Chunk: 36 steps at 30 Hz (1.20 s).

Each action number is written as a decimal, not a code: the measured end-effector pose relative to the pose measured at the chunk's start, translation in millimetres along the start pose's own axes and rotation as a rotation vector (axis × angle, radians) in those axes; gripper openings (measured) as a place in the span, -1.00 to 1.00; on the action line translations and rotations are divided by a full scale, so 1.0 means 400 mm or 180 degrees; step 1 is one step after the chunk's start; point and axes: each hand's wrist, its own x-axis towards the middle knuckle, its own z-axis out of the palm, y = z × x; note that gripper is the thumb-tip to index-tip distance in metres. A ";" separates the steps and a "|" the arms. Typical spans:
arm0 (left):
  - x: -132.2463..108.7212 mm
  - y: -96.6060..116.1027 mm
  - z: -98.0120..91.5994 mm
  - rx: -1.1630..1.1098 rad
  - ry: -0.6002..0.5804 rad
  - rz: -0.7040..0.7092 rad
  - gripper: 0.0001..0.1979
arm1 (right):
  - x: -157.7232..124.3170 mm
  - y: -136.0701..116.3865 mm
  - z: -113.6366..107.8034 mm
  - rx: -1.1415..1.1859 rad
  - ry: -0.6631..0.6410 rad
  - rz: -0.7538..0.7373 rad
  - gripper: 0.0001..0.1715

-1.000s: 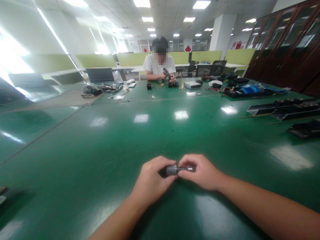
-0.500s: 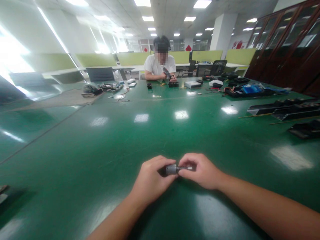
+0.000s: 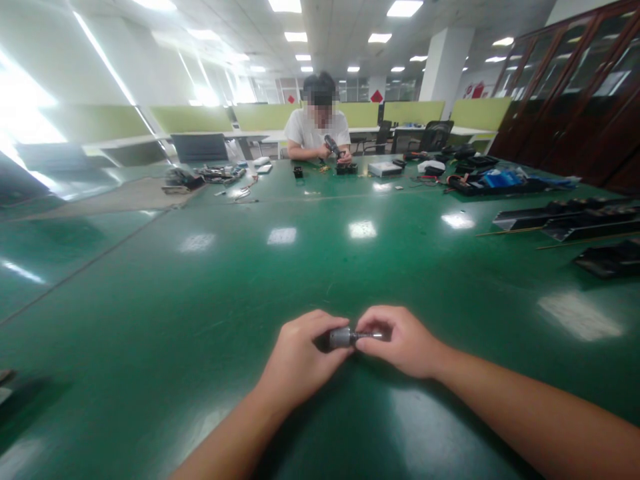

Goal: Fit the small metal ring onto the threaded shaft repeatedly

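My left hand is closed round a small grey metal cylinder, thumb below it and fingers above. A thin metal shaft sticks out of the cylinder's right end. The thumb and fingers of my right hand pinch this shaft, whose shiny tip shows between them. Both hands are close together, low over the green table. The cylinder's left end is hidden inside my left hand, and blur keeps me from telling exactly what kind of part it is.
Across the table a person in a white shirt holds a power drill over black parts. Dark metal channels and a black piece lie at the right. Electronic parts sit at the far left.
My hands and the cylinder keep nearly the same pose, with a very slight shift to the left in view. The person opposite has lowered their head a little.
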 end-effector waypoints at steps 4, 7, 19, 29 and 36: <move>0.002 -0.001 -0.004 0.0012 0.0050 0.0028 -0.79 | -0.001 0.001 0.001 0.0041 0.0013 0.0057 -0.93; 0.002 -0.001 -0.006 0.0037 0.0037 0.0074 -0.80 | -0.002 0.000 0.001 0.0070 0.0005 0.0091 -0.93; 0.002 -0.005 -0.006 0.0040 0.0081 0.0112 -0.79 | -0.003 -0.001 0.001 0.0104 0.0021 0.0148 -0.90; 0.006 -0.009 -0.011 0.0082 0.0122 0.0079 -0.76 | -0.008 0.002 0.005 0.0210 0.0114 0.0271 -0.90; 0.002 -0.012 -0.013 0.0104 0.0109 0.0029 -0.75 | -0.006 0.000 0.008 0.0218 0.0145 0.0277 -0.90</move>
